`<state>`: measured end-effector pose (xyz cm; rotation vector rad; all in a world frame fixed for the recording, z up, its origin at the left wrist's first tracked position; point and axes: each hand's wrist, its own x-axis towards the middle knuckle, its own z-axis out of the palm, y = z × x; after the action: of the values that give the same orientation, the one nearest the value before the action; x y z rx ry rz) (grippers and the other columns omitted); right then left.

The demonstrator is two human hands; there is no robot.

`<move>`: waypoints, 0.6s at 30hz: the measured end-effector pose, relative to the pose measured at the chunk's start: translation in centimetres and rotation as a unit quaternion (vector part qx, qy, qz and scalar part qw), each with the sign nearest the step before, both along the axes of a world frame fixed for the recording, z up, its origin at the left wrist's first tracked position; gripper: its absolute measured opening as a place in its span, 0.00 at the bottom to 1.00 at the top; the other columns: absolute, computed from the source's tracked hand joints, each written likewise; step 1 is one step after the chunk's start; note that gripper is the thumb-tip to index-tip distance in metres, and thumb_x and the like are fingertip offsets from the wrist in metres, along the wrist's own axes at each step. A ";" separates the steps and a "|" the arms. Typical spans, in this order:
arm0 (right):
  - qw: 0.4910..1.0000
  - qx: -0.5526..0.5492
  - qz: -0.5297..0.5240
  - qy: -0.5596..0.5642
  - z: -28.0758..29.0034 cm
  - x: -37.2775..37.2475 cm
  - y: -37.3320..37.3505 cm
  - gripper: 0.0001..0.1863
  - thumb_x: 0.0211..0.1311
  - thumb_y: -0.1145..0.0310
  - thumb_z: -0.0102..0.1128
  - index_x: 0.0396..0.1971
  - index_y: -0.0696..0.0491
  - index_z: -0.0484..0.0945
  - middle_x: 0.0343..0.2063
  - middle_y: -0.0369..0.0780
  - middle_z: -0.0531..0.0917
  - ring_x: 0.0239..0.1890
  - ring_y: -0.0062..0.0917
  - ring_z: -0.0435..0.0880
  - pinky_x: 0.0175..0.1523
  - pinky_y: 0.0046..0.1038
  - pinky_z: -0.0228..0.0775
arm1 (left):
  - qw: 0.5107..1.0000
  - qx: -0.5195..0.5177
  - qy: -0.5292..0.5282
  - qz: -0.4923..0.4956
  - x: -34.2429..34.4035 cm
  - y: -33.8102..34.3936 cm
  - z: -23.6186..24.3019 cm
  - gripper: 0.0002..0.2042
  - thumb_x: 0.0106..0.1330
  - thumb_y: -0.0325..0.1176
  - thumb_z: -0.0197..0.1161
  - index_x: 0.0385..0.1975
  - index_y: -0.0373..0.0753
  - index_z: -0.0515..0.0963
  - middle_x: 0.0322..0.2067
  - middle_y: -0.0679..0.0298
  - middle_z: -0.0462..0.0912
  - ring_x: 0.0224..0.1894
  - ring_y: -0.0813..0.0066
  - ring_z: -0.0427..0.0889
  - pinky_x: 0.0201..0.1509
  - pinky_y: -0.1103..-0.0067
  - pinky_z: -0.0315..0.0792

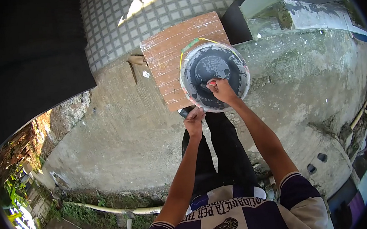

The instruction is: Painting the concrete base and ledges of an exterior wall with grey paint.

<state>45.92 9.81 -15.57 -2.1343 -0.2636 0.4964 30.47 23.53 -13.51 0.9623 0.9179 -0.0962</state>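
- Gripping the bucket (246,76) by its rim at seven o'clock: our left hand (194,118)
- Clamped on a red object (212,83), perhaps a tool handle, at five o'clock: our right hand (225,92)

Looks like scuffed plastic at the bucket (245,71), smeared inside with patchy grey residue (212,65), smooth plastic on the green handle grip (190,45), worn, matt wood on the slatted table (166,68), rough, matt concrete on the ground (125,140), and matt cloth on the shirt (222,214).
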 end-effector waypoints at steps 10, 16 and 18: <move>0.997 0.062 -0.043 0.019 2.9 2.6 -2.1 0.10 0.62 0.70 0.61 0.31 0.63 0.79 0.21 0.47 0.83 0.25 0.33 0.86 0.33 0.30 0.75 | 0.998 0.013 0.010 -0.054 0.2 1.1 -0.8 0.13 0.63 0.27 0.67 0.45 0.28 0.78 0.39 0.59 0.84 0.39 0.76 0.83 0.43 0.76 0.82; 0.996 0.031 -0.054 -0.057 -0.5 1.1 0.0 0.09 0.62 0.71 0.61 0.32 0.63 0.78 0.27 0.51 0.83 0.29 0.44 0.84 0.34 0.34 0.75 | 0.998 0.002 0.008 -0.060 0.1 1.4 -0.9 0.13 0.63 0.27 0.66 0.46 0.28 0.78 0.38 0.60 0.84 0.39 0.75 0.84 0.44 0.76 0.82; 0.995 0.032 -0.055 -0.072 -1.3 0.8 0.7 0.09 0.62 0.70 0.61 0.32 0.62 0.78 0.27 0.51 0.83 0.30 0.44 0.84 0.34 0.35 0.75 | 0.998 -0.001 0.011 -0.061 0.0 1.4 -1.0 0.13 0.63 0.27 0.66 0.46 0.29 0.78 0.38 0.60 0.84 0.40 0.74 0.84 0.44 0.76 0.82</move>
<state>46.67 10.52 -16.82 -2.1123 -0.2373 0.2679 30.50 24.96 -14.47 1.0166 0.8788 -0.2121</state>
